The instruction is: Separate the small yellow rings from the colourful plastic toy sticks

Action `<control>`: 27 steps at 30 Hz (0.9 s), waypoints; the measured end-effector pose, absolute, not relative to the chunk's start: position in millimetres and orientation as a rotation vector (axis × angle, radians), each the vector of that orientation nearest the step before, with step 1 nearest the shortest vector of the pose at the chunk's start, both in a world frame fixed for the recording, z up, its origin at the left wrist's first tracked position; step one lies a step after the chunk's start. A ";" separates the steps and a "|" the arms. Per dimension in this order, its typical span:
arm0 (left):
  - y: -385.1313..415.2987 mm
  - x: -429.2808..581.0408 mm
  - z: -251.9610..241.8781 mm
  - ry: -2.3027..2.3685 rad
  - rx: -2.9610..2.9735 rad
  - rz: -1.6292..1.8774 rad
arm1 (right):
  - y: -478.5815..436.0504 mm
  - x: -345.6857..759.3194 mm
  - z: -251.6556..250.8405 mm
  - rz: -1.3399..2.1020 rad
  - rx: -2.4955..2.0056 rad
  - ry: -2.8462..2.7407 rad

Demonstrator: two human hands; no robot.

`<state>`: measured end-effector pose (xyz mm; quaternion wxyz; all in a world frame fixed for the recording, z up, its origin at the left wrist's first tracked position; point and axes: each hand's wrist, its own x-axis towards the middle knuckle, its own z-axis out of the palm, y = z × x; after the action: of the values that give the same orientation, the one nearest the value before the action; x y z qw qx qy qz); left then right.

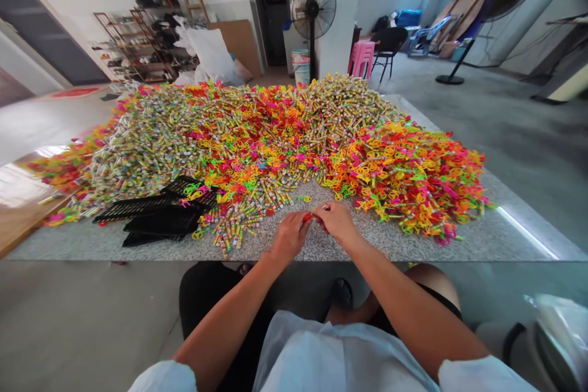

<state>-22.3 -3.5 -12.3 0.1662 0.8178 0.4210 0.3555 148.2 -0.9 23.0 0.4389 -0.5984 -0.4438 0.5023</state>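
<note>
My left hand (289,236) is closed in a pinch on a small red plastic piece (307,217). Close beside it, my right hand (339,222) pinches a small tube (326,207), mostly hidden by the fingers. The two parts meet or nearly meet between my fingertips; whether they are joined I cannot tell. Both hands are just above the speckled grey tabletop (285,247), near its front edge. To their left lie loose printed tubes (236,226). A heap of orange, yellow, red and pink plastic pieces (413,177) spreads to their right.
Black slotted trays (160,220) lie stacked at the left, a few bright pieces on them. A large pile of printed tubes (147,135) covers the back left, another pile (349,104) the back right. A standing fan (313,9) is behind the table.
</note>
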 end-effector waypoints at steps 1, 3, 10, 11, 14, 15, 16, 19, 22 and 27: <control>-3.2 -21.2 -15.6 1.191 2.341 1.038 | -2.2 147.9 22.0 1.223 -1.501 -1.099; -2.7 -19.7 -22.0 1.163 2.378 1.095 | -5.1 147.3 20.7 1.214 -1.504 -1.064; -9.9 -14.3 -36.7 1.098 2.447 1.171 | -12.2 144.9 6.7 1.268 -1.466 -1.146; -9.6 -13.9 -36.8 1.098 2.451 1.148 | -10.3 148.4 4.8 1.252 -1.489 -1.208; 3.9 -22.2 -30.5 1.091 2.498 1.061 | 6.5 175.6 11.6 1.087 -1.615 -1.415; 13.7 -30.0 -26.0 1.111 2.513 1.045 | 15.8 190.1 19.5 0.987 -1.656 -1.450; 26.0 -41.0 -20.2 1.160 2.518 1.041 | 26.6 206.3 30.0 0.872 -1.686 -1.428; 72.9 -89.5 0.8 1.490 2.459 1.027 | 60.7 252.8 67.1 0.663 -1.508 -1.156; 120.2 -143.5 17.2 1.941 2.306 0.884 | 82.0 267.4 84.1 0.554 -1.298 -1.031; 168.8 -189.1 16.9 2.051 2.066 0.685 | 81.4 202.1 25.3 0.583 -1.623 -1.546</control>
<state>-189.1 168.8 16.9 0.0752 0.6889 0.6838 0.2284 202.1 81.4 25.3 0.4010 -0.6419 -0.6116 0.2306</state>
